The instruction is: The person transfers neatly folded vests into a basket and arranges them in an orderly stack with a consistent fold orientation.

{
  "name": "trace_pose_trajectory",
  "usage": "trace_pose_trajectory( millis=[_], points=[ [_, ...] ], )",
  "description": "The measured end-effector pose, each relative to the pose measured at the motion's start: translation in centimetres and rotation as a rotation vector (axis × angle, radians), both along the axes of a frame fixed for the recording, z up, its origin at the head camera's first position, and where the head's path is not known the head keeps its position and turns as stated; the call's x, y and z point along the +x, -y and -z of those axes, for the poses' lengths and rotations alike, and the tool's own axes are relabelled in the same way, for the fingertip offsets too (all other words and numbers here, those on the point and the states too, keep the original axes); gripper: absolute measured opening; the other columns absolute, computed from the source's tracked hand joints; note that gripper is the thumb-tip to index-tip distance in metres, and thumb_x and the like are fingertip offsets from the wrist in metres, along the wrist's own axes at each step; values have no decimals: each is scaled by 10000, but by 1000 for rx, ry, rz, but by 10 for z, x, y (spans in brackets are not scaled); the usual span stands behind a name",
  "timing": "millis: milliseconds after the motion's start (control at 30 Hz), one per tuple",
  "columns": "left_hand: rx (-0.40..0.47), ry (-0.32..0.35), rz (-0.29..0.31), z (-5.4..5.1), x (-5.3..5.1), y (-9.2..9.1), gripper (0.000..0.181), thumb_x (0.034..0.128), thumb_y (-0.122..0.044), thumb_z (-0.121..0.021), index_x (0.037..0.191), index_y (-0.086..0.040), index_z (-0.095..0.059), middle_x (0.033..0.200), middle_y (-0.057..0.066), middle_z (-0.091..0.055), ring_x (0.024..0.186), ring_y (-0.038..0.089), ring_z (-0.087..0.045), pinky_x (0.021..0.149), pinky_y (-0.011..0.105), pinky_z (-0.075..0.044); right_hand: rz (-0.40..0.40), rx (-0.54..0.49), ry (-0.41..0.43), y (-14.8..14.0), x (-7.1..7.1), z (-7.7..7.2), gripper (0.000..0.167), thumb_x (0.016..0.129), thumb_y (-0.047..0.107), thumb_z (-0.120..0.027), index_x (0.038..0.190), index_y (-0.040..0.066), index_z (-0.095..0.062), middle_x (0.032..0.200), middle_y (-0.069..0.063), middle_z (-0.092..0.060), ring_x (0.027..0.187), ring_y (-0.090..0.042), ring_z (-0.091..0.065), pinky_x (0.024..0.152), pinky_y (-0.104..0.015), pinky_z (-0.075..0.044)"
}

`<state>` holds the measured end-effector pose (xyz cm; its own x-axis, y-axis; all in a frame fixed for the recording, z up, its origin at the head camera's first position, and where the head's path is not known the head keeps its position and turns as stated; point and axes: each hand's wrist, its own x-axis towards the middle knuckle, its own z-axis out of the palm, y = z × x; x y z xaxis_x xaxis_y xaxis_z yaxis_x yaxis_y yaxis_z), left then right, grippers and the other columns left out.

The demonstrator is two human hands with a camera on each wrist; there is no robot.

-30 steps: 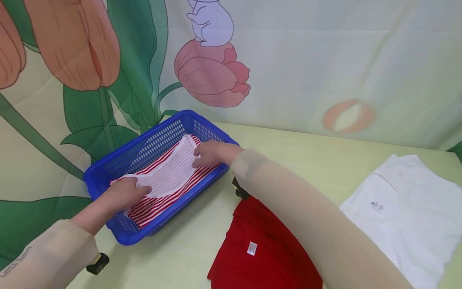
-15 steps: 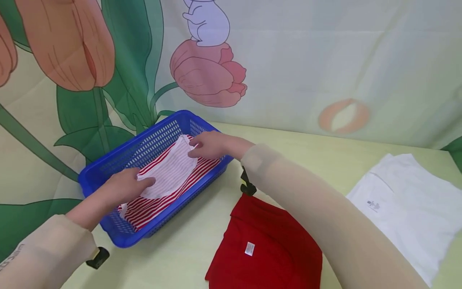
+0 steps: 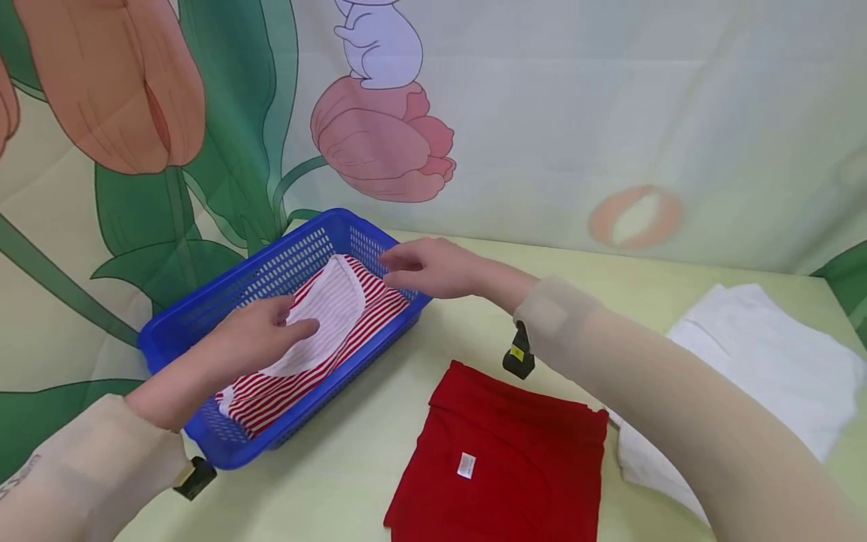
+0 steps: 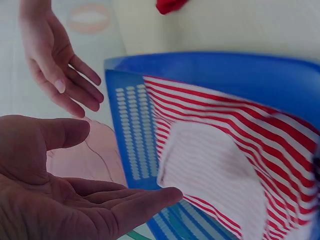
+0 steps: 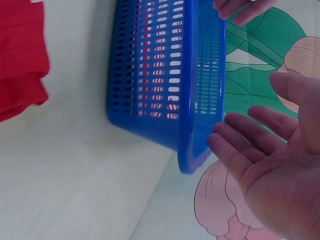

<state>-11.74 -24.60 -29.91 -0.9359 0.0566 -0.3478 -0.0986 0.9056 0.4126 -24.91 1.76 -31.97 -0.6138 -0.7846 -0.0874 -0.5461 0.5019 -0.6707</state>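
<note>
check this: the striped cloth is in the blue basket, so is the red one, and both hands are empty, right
The red cloth is not in the basket: the head view shows it outside, on the table. The rest stands: the striped cloth is in there, and the left hand and right hand are empty.

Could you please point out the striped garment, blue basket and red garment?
Striped garment (image 3: 333, 320): head view, on its pale panel.
Blue basket (image 3: 332, 381): head view, on its near rim.
Red garment (image 3: 503, 461): head view, middle of the cloth.
</note>
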Motion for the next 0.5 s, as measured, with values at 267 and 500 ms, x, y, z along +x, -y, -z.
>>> trace_pose_trajectory(
  millis=[267,500],
  points=[
    [22,-44,51,-11,-3,-27,805,1090,-449,-545,1631,94,-297,1531,373,-494,1413,543,-485,1119,672,-456,76,-79,-15,-36,12,-3,497,1095,286,-596,1546,81,-567,1532,-90,-613,1403,-255,-589,1145,-413,-507],
    [45,-81,113,-13,-1,-50,809,1080,-473,-548,1638,64,-314,1555,345,-490,1420,524,-497,1136,666,-446,109,-111,-34,-68,25,-1,471,1091,258,-608,1517,56,-593,1502,-100,-636,1397,-262,-596,1174,-450,-480]
  ],
)
